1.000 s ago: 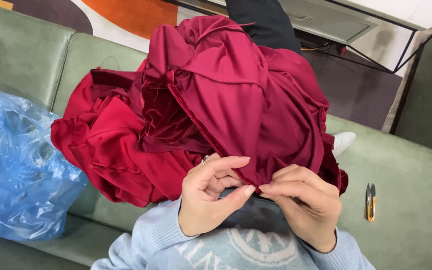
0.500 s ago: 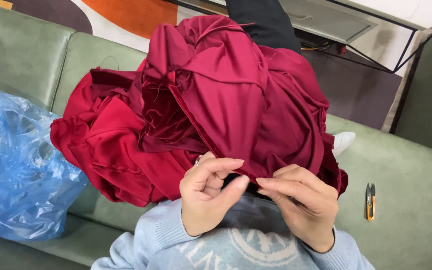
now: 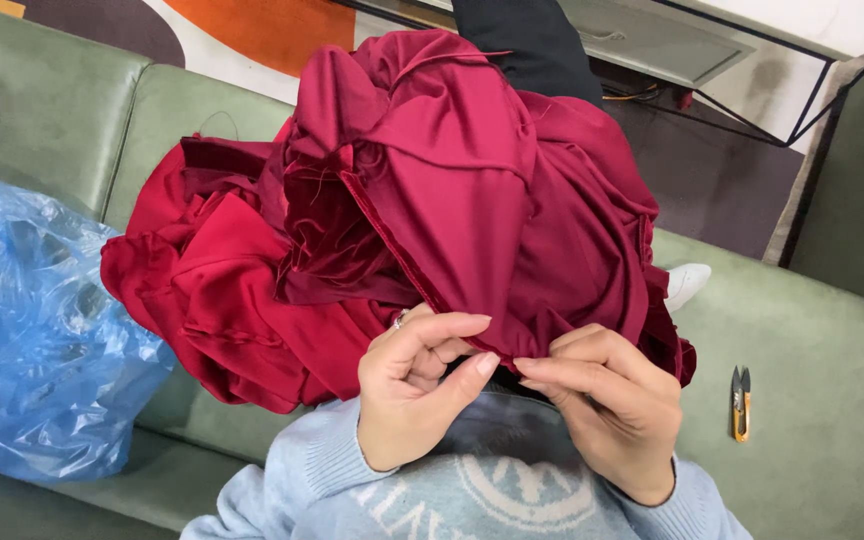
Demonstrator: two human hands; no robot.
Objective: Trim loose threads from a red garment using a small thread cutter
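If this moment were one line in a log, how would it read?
left hand: pinching red fabric edge | right hand: pinching same edge | thread snips: on green sofa, untouched | blue plastic bag: left

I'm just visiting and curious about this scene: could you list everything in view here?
Fabric: one heap, dark red, on the sofa and lap.
Plastic bag: one, blue, crumpled, on the sofa at left.
Thread snips: one pair, orange-handled, on the sofa at right.
Sofa: one, green, padded.
Shoe: one, white, beyond the fabric.
Sweater: one, light blue, worn.
Left hand: pinching the fabric edge.
Right hand: pinching the same edge.
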